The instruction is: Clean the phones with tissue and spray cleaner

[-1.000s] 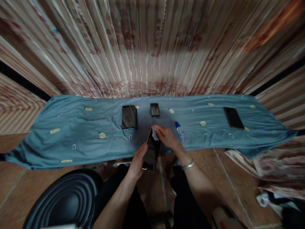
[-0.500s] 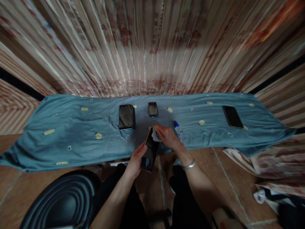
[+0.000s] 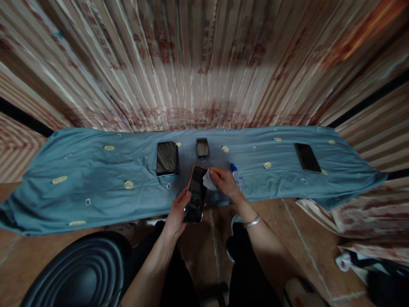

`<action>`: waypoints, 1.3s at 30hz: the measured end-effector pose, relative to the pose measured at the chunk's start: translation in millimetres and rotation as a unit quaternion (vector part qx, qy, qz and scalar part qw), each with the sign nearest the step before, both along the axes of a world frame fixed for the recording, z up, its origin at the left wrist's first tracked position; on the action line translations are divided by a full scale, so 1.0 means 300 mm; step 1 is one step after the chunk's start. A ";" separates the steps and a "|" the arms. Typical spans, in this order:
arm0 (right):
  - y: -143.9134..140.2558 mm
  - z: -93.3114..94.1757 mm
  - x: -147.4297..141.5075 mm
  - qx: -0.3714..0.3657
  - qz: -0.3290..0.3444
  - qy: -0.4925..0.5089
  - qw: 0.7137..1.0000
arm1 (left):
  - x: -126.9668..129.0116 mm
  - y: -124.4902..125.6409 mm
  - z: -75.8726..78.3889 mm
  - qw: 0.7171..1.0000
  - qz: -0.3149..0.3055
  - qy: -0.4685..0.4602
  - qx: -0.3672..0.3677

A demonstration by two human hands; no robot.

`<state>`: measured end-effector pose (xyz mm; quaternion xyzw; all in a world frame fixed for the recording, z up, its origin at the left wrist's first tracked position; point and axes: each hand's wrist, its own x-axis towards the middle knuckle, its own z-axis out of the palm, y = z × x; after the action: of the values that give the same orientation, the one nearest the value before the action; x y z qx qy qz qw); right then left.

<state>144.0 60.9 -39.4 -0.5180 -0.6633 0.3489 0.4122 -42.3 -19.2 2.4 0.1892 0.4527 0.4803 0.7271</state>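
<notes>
My left hand [image 3: 177, 211] grips a dark smartphone [image 3: 195, 194] by its lower left edge, screen facing up, above the near edge of a blue cloth [image 3: 96, 179]. My right hand [image 3: 225, 181] pinches a small white wipe [image 3: 209, 180] against the phone's upper right edge. A metal bangle sits on my right wrist. A small clear spray bottle with a blue cap [image 3: 238, 177] lies on the cloth just right of my right hand.
On the cloth lie a dark patterned phone [image 3: 166, 158], a small dark device [image 3: 202, 147] and another black phone [image 3: 307, 157] far right. A striped curtain hangs behind. A black stool [image 3: 76, 277] stands at lower left; bundled cloth lies at lower right.
The phone has tilted flatter and moved slightly left and away from me. My right hand with the wipe slid from the phone's top toward its right edge.
</notes>
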 end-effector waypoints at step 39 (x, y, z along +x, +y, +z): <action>0.110 -0.065 -0.144 -0.092 -0.117 0.215 0.965 | 0.043 0.130 -0.084 0.990 0.098 0.064 0.082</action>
<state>100.8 93.8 -59.0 -0.5404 -0.4590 0.4613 0.5334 -29.3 19.7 -22.6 0.2329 0.4739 0.5713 0.6283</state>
